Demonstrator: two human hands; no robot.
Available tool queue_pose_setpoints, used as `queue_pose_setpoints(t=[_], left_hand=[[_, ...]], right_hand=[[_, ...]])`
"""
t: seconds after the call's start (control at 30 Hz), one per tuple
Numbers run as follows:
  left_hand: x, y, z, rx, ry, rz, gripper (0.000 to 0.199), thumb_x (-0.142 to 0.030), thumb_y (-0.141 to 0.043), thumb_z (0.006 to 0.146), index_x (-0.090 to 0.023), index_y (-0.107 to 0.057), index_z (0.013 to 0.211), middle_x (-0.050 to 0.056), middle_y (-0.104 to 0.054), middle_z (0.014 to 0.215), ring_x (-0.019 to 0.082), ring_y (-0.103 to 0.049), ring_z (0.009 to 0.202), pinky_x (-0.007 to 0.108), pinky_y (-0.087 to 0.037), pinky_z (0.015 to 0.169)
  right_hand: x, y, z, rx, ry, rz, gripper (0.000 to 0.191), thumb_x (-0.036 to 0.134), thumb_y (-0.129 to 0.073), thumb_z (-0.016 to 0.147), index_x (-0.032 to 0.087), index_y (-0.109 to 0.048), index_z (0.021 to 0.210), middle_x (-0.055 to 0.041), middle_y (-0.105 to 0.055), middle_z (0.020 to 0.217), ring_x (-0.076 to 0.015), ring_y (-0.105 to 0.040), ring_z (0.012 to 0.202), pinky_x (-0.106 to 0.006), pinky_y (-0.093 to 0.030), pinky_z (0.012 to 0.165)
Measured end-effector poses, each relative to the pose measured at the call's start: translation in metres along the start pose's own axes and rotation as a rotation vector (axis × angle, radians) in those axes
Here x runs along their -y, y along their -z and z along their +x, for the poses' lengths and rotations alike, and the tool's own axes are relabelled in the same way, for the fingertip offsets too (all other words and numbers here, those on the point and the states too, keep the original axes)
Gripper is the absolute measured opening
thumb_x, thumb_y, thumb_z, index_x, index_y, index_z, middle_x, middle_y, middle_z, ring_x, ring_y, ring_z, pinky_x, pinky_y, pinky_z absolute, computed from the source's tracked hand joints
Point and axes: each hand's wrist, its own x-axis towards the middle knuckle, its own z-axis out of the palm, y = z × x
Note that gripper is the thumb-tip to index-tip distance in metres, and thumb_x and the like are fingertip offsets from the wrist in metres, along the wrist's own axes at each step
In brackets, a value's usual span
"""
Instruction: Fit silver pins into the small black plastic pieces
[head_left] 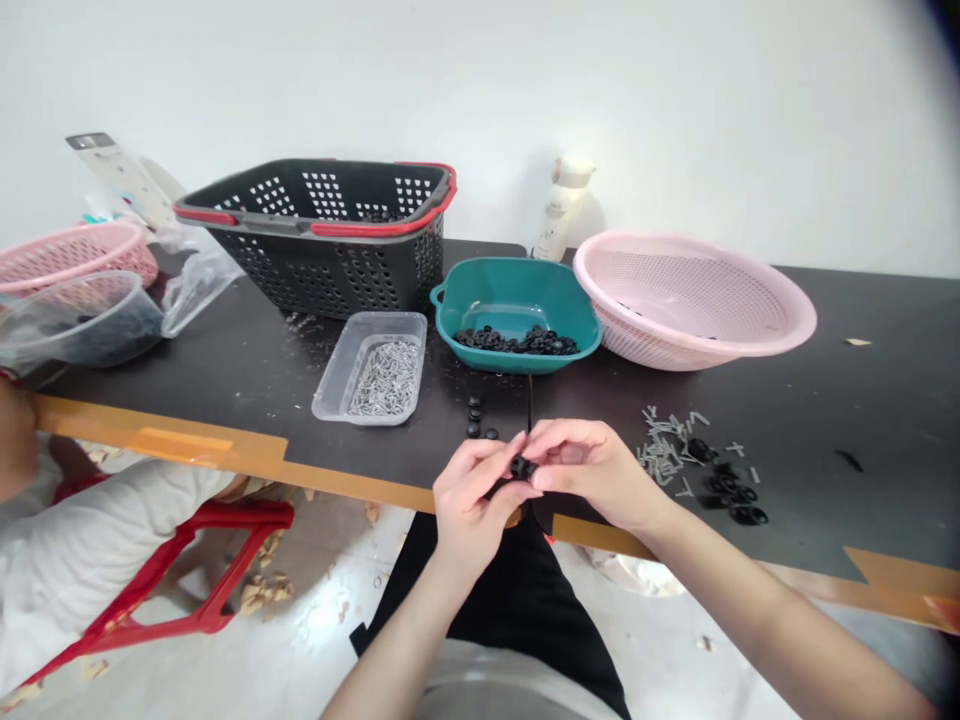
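Both hands are held at the near edge of the dark tabletop (892, 380). Left hand (471, 495): thumb and fingers drawn into a pinch on a small black part (523, 467). Right hand (594, 470): thumb and fingers likewise pinched on the same part, from the opposite side; fine detail of the part is obscured by fingertips. Just beyond the left hand lie a few loose black pieces (475, 414). A clear tray (335, 380) of metal pins (386, 378) stands further left; a teal basin (510, 290) holding black rings (517, 341) stands ahead. Beside the right forearm, scattered pins (661, 450) lie next to a black cluster (726, 485)
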Motion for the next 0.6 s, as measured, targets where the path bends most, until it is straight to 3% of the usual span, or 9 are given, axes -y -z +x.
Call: queue_pose_setpoints(t=[0.13, 0.27, 0.47, 0.6], left_hand=[[-0.0007, 0.0011, 0.0017, 0.038, 0.028, 0.007, 0.024, -0.023, -0.068, 0.083, -0.028, -0.074, 0.105, 0.003, -0.070, 0.080, 0.015, -0.065, 0.070, 0.025, -0.055, 0.064], [-0.0004, 0.0003, 0.0033, 0.018, 0.043, -0.020, 0.022, -0.022, -0.075, 0.076, -0.027, -0.077, 0.097, 0.002, -0.069, 0.077, 0.014, -0.064, 0.067, 0.024, -0.054, 0.062], [0.0024, -0.0013, 0.0014, -0.034, 0.081, -0.048, 0.017, -0.020, -0.079, 0.071, -0.023, -0.078, 0.089, 0.000, -0.067, 0.066, 0.012, -0.060, 0.058, 0.023, -0.051, 0.058], [0.0022, -0.0024, 0.0012, -0.045, 0.067, -0.023, 0.013, -0.026, -0.081, 0.070, -0.022, -0.078, 0.081, 0.000, -0.067, 0.063, 0.012, -0.060, 0.057, 0.023, -0.051, 0.058]], right_hand=[[0.0023, -0.0011, -0.0006, 0.014, 0.041, -0.009, 0.020, 0.013, -0.083, 0.068, 0.025, -0.078, 0.083, 0.0000, -0.072, 0.077, -0.0127, -0.069, 0.067, -0.022, -0.059, 0.063], [0.0024, 0.0001, -0.0007, -0.007, 0.083, -0.028, 0.020, 0.010, -0.083, 0.066, 0.026, -0.079, 0.078, 0.0006, -0.071, 0.076, -0.0123, -0.068, 0.066, -0.020, -0.058, 0.061], [-0.0003, -0.0003, -0.0007, 0.007, -0.008, 0.009, 0.007, 0.018, -0.081, 0.072, 0.023, -0.076, 0.072, 0.0013, -0.068, 0.071, -0.0108, -0.064, 0.063, -0.022, -0.053, 0.060], [-0.0012, -0.0004, -0.0013, 0.010, -0.055, 0.009, 0.010, 0.024, -0.079, 0.076, 0.020, -0.072, 0.069, 0.0005, -0.067, 0.070, -0.0119, -0.062, 0.064, -0.024, -0.051, 0.061]])
